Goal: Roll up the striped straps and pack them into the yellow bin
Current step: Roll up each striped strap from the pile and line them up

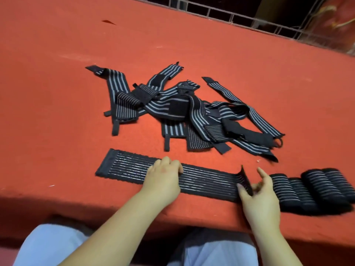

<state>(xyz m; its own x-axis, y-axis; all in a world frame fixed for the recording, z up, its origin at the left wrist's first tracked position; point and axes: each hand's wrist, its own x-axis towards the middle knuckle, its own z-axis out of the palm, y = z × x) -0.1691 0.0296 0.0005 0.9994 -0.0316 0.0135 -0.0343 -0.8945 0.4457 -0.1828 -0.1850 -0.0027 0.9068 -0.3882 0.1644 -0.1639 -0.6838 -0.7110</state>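
A black strap with thin white stripes (207,179) lies flat along the near edge of the red table (57,93). My left hand (165,175) rests on its middle, fingers curled, pressing it down. My right hand (257,191) pinches the strap's right end, which is folded upright. A tangled pile of loose striped straps (184,110) lies further back, in the middle of the table. Several rolled straps (315,189) lie side by side to the right of my right hand. No yellow bin is in view.
The table's near edge runs just under my forearms, with my lap in pale trousers (50,244) below it. A white wire grid (240,18) lines the far edge of the table at the top right.
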